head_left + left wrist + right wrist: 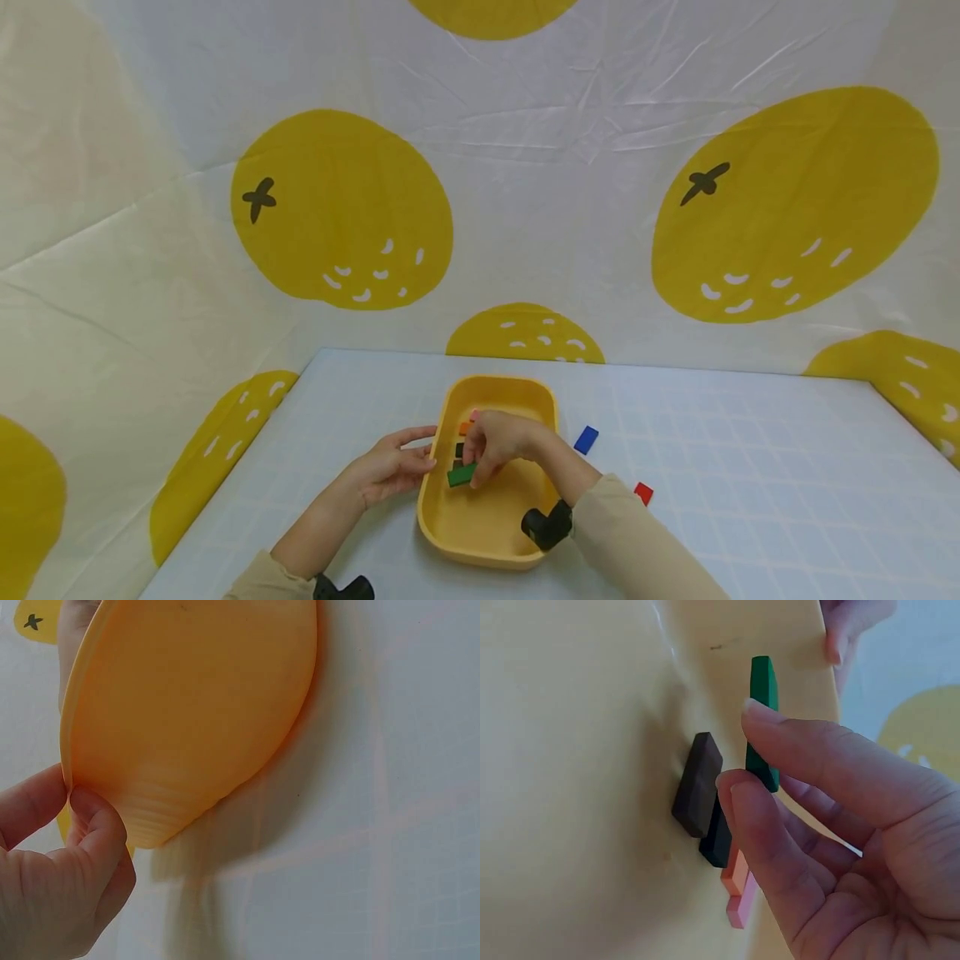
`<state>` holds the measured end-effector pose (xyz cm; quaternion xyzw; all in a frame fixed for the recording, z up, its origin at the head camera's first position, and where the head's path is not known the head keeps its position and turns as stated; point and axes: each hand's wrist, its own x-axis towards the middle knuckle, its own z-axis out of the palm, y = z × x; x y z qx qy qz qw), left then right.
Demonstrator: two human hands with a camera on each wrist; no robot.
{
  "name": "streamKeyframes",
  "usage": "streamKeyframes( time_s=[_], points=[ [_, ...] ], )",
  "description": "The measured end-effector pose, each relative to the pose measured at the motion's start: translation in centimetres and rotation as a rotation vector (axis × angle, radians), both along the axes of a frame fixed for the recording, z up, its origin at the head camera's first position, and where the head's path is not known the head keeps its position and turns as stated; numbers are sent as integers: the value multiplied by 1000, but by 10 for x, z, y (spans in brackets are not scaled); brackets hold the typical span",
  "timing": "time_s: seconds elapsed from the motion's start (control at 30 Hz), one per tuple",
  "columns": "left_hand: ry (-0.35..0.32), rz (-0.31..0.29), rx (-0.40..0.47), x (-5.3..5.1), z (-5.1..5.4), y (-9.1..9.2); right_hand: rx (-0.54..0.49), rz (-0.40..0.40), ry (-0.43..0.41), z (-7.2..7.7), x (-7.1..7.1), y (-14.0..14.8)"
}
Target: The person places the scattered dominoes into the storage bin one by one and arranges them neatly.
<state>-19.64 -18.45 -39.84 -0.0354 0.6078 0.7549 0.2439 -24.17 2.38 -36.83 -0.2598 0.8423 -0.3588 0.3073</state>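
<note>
Beige sleeves (645, 542) come in from the bottom edge, nearest the head camera, with a black device (546, 525) at each wrist. The right hand (498, 437) is nearly closed: thumb and fingers pinch a green block (461, 476) over the left part of a yellow tray (480, 533). That block's long axis runs across the tray's width — its free end points at the left wall, tipped slightly toward the person. The left hand (393, 468) is partly open at that wall, thumb and finger nipping the tray's edge. Just beyond the green block, inside the tray, a row leads away from the person: a brown block (697, 784), a black block (718, 836), an orange block (735, 874) and a pink block (740, 904). Right of the tray, a blue block (587, 440) and a red block (643, 493) lie apart on the table (750, 500).
</note>
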Motion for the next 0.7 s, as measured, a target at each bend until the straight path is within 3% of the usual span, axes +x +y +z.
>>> streamKeyframes(
  time_s=[0.3, 0.5, 0.7],
  points=[
    [-4, 2, 9, -2, 1, 1, 45, 21, 12, 2, -1, 3],
    [-5, 0, -5, -1, 0, 2, -68, -38, -8, 7, -2, 9],
    [-6, -2, 13, 0, 1, 2, -199, -47, -6, 24, -5, 26]
  ],
)
